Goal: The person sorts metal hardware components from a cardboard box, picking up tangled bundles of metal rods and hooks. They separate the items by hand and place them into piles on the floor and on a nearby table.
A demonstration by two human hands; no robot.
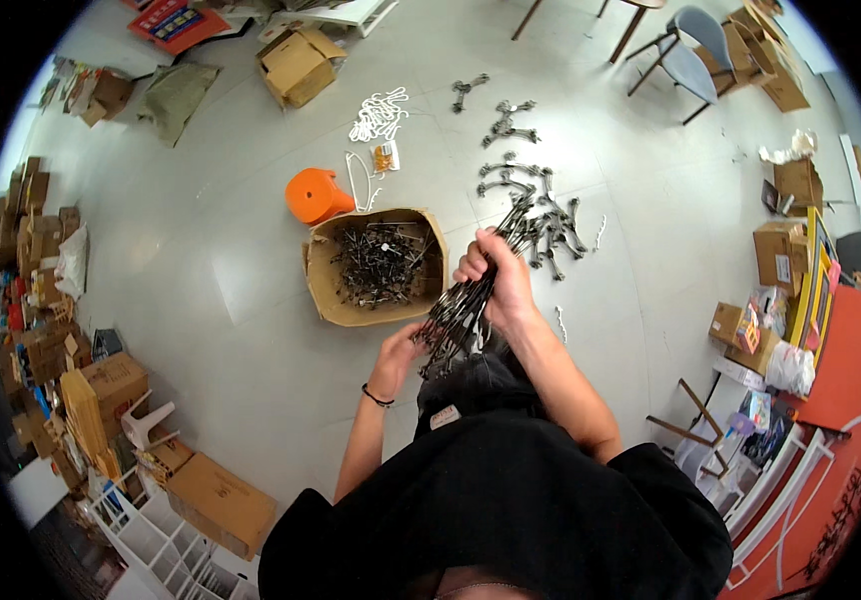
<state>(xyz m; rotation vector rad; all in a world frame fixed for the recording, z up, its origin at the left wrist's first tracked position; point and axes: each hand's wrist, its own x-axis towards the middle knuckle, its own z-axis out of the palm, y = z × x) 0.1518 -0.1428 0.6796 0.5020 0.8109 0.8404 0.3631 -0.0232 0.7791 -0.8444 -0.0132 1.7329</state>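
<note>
My right hand [507, 284] is closed around the middle of a thick bundle of clip hangers [463, 305], thin dark metal rods with knobby clip-like ends. At the bundle's lower left end is my left hand [396, 358], a dark band on its wrist; its fingers close on the ends and are partly hidden. A cardboard box [323, 306], left of the bundle, holds a tangled heap of similar dark hangers [383, 262]. Beyond my right hand, several more dark hangers [556, 228] lie in small groups across the floor.
An orange stool [317, 195] stands behind the box, beside a white hanger [356, 180], an orange-and-white packet [386, 156] and a pile of white hangers [379, 115]. Cartons [221, 500] and shelves line the left. A grey chair [699, 55] stands far right.
</note>
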